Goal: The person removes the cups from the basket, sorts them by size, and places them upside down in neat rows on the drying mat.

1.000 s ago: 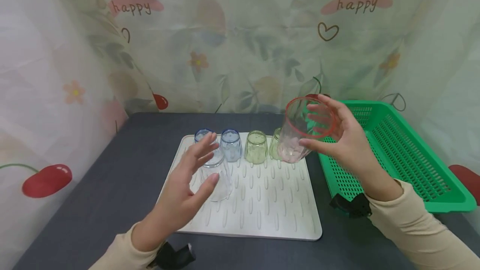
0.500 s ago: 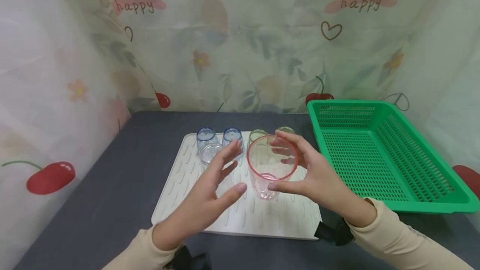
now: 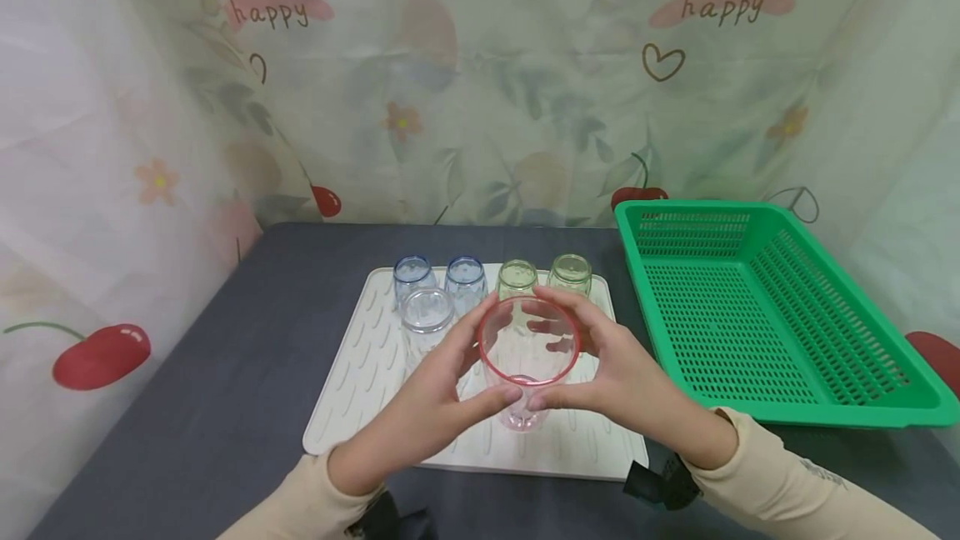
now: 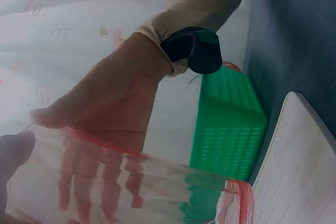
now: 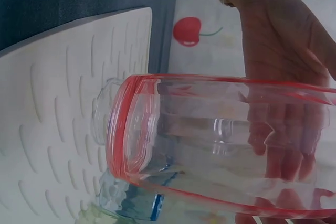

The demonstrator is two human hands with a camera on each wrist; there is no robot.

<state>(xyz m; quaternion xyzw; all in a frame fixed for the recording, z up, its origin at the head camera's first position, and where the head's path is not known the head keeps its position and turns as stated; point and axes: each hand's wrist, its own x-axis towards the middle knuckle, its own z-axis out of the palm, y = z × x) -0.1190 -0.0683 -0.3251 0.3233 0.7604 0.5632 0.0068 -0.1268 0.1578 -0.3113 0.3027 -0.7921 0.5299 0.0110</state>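
Note:
A clear pinkish glass [image 3: 525,348] with a red rim is held upright, mouth up, over the white ridged drying board [image 3: 577,444] in the head view. My left hand [image 3: 423,407] holds it from the left and my right hand [image 3: 633,377] from the right. Both thumbs lie on its near side below the rim, their tips almost meeting. The other fingers wrap the far sides and show through the wall. In the right wrist view the glass [image 5: 210,135] lies across the picture, its thick base toward the board. Whether the base touches the board, I cannot tell.
Upside down along the board's back edge stand two blue glasses [image 3: 414,273] [image 3: 467,277] and two green glasses [image 3: 517,275] [image 3: 570,272]. An upturned clear glass [image 3: 427,311] stands before the blue ones. A green basket [image 3: 750,390] is at right on the dark table [image 3: 225,357].
My right hand has carried the red-rimmed glass left and down from beside the basket to over the board. My left hand has moved right and now holds the glass too.

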